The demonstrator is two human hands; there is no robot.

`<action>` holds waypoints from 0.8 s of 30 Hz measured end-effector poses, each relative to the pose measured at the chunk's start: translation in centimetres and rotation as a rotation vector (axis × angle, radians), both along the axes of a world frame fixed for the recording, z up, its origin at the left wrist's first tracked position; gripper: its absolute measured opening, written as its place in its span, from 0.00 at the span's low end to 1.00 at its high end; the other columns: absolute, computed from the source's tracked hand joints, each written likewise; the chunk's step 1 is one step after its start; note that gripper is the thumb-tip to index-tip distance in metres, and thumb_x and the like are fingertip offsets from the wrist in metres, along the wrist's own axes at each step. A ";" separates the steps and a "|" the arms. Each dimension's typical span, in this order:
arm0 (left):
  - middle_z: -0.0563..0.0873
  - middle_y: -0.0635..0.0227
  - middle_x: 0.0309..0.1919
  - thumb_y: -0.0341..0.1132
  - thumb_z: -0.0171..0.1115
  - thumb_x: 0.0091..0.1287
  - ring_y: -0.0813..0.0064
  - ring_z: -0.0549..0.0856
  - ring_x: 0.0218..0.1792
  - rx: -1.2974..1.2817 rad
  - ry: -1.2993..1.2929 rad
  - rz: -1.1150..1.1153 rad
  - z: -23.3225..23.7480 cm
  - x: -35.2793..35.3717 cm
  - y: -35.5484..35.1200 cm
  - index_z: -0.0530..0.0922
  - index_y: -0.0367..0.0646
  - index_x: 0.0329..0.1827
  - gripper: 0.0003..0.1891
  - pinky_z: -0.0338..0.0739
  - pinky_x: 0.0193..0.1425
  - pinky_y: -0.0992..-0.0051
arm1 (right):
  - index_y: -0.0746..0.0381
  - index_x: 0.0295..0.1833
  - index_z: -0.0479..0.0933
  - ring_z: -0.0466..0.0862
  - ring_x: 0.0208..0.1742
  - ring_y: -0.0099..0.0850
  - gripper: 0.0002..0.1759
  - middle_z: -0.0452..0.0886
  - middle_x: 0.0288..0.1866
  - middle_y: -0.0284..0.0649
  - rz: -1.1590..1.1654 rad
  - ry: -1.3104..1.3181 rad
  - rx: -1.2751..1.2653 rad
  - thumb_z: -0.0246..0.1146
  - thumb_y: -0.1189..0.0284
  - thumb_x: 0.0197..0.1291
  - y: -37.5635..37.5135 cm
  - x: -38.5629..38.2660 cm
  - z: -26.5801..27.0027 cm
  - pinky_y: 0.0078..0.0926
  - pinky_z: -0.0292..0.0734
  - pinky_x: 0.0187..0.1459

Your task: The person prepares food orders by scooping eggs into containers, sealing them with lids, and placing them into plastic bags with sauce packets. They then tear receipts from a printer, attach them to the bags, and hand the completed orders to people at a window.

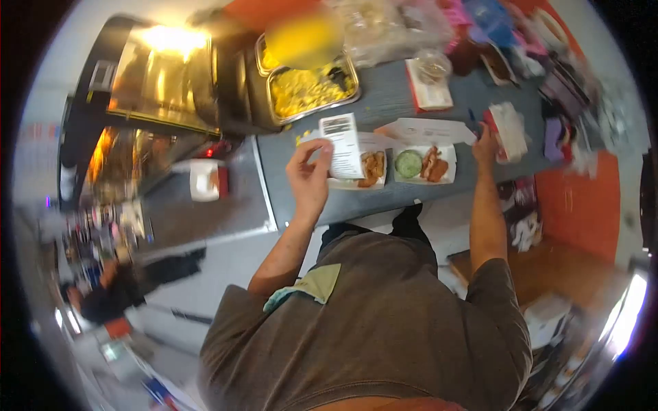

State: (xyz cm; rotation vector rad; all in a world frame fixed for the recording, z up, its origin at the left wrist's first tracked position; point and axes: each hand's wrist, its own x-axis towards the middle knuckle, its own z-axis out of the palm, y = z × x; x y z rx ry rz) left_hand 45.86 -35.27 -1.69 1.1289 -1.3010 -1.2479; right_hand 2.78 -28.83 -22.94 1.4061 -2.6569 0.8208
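My left hand [310, 175] pinches a printed paper slip [340, 144] between thumb and fingers. Behind and below the slip stands an open white food box [380, 179] with browned pieces of food [372, 168], partly covered by the paper. Beside it, a second open box [449, 152] holds a round green portion [408, 164] and more browned pieces [434, 166]. My right hand [485, 145] is closed at the right end of this box's raised lid. A thin dark-blue stick, apparently a pen [472, 116], pokes out from its fingers. A red-and-white pack [508, 133] lies right beside that hand.
Metal trays of yellow food [312, 92] stand at the back, near a lit glass-fronted warmer [164, 75]. A red-and-white box [430, 85], plastic bags [384, 31] and mixed packaging crowd the back right. Another box [208, 179] sits on the left counter. A person [116, 291] is at far left.
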 end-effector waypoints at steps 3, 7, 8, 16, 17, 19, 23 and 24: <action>0.83 0.67 0.38 0.29 0.59 0.67 0.83 0.80 0.35 -0.079 0.017 0.115 1.4 -3.5 1.9 0.81 0.35 0.43 0.07 0.76 0.34 0.82 | 0.57 0.60 0.66 0.77 0.53 0.51 0.22 0.77 0.51 0.53 0.201 -0.107 0.223 0.57 0.69 0.59 -1.6 -1.0 1.3 0.42 0.71 0.52; 0.84 0.66 0.38 0.29 0.57 0.68 0.81 0.82 0.35 0.075 0.094 0.233 1.1 -4.0 4.2 0.80 0.35 0.50 0.11 0.77 0.37 0.81 | 0.56 0.62 0.64 0.78 0.52 0.47 0.26 0.77 0.51 0.53 0.265 -0.318 0.346 0.55 0.77 0.56 -1.3 -1.4 2.2 0.41 0.71 0.53; 0.84 0.66 0.38 0.29 0.57 0.68 0.81 0.82 0.35 0.080 0.090 0.288 0.7 -3.5 4.8 0.80 0.35 0.50 0.11 0.77 0.37 0.81 | 0.57 0.62 0.65 0.78 0.52 0.47 0.26 0.77 0.51 0.53 0.262 -0.343 0.293 0.55 0.78 0.55 -0.5 -1.9 1.6 0.40 0.71 0.53; 0.84 0.67 0.36 0.26 0.58 0.65 0.82 0.82 0.30 0.208 0.103 0.562 -9.5 6.7 7.0 0.80 0.37 0.49 0.11 0.73 0.30 0.82 | 0.65 0.59 0.70 0.78 0.45 0.32 0.20 0.77 0.52 0.46 0.144 -0.474 -0.206 0.57 0.76 0.60 6.1 7.8 11.9 0.26 0.74 0.46; 0.85 0.66 0.34 0.26 0.58 0.64 0.80 0.82 0.27 0.183 -0.021 0.601 -12.5 8.1 6.9 0.81 0.38 0.47 0.10 0.72 0.28 0.80 | 0.63 0.60 0.72 0.78 0.38 0.24 0.20 0.78 0.49 0.41 0.246 -0.503 -0.260 0.58 0.75 0.62 6.2 10.4 13.6 0.20 0.75 0.39; 0.85 0.66 0.32 0.26 0.59 0.63 0.77 0.82 0.25 0.160 -0.130 0.633 -18.2 11.1 6.4 0.82 0.38 0.45 0.09 0.72 0.27 0.78 | 0.62 0.56 0.77 0.75 0.34 0.18 0.16 0.79 0.38 0.35 0.409 -0.598 -0.179 0.59 0.74 0.63 4.7 15.1 13.8 0.16 0.72 0.33; 0.82 0.68 0.47 0.33 0.64 0.58 0.66 0.80 0.44 -0.033 -0.755 0.478 -22.9 14.7 6.7 0.83 0.49 0.40 0.07 0.72 0.43 0.66 | 0.60 0.53 0.79 0.79 0.30 0.23 0.16 0.83 0.32 0.37 0.890 -0.790 0.391 0.63 0.74 0.57 2.1 28.0 14.5 0.22 0.73 0.35; 0.80 0.69 0.51 0.35 0.65 0.57 0.64 0.77 0.51 -0.139 -1.039 0.422 -23.0 15.5 6.7 0.84 0.53 0.40 0.08 0.69 0.50 0.64 | 0.59 0.51 0.80 0.81 0.32 0.29 0.15 0.83 0.32 0.40 0.969 -0.683 0.321 0.62 0.73 0.57 1.6 31.1 13.3 0.26 0.74 0.36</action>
